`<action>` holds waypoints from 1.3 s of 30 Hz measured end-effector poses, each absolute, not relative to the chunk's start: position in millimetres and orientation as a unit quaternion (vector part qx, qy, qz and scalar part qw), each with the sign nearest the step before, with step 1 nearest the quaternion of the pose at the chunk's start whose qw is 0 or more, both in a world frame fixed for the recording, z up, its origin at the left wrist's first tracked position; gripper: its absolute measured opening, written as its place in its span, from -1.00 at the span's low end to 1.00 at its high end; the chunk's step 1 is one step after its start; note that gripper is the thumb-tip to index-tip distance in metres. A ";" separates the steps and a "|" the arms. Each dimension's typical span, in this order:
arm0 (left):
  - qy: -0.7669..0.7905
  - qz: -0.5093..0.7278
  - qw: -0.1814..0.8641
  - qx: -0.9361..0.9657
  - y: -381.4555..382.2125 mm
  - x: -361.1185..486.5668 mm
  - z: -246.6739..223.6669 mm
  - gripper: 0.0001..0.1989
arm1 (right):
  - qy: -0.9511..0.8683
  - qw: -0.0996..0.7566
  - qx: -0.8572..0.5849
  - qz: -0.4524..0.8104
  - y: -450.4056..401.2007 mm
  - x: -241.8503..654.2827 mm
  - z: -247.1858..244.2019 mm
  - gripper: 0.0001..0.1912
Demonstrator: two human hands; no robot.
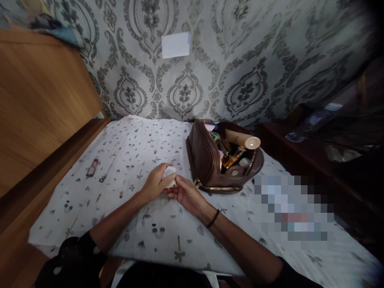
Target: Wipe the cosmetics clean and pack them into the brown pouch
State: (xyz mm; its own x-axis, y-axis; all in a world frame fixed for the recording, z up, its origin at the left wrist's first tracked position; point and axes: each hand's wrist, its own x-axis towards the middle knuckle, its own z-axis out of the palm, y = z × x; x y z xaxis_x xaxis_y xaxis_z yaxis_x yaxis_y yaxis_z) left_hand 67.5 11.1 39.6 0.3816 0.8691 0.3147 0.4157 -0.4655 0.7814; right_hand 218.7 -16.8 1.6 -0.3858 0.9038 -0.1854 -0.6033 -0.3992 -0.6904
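Black sleeves [81, 250] frame the near edge as you hold a small white item [169, 173] in front of you.
Your left hand [154, 182] is closed around it, thumb laid along its near side; your right hand [187, 194], a dark band [213, 219] at the wrist, meets it from the other side with fingers curled at its lower edge, by a bit of yellow, though you cannot tell whether they pinch. Both hands are above the printed white cloth [120, 140], left of the open brown bag [204, 154], which holds a beige tube [240, 138] lying across the top and an amber bottle [232, 159] below it. Well to your left, a small reddish item [92, 168] lies on the cloth, near the wooden panel [45, 100].
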 end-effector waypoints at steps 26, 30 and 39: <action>0.430 0.357 0.311 0.769 12.6 66.5 36.0 -0.69 | -0.261 0.478 -0.255 0.799 -20.9 218.2 6.9 -0.63; 0.436 0.373 0.291 0.766 14.0 66.2 34.6 -0.69 | -0.308 0.478 -0.278 0.774 -23.9 216.4 7.2 -0.59; 0.465 0.432 0.363 0.682 21.3 63.4 30.8 -0.59 | -0.276 0.489 -0.285 0.777 -21.8 219.3 6.8 -0.59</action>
State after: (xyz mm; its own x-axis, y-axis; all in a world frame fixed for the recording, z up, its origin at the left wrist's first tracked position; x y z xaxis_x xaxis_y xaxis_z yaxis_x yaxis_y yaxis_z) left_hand 63.4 21.3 30.8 0.1945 0.9483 0.2508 0.3209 -0.3031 0.8973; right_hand 219.3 -21.8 6.8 -0.3603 0.9167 -0.1728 -0.6025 -0.3701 -0.7071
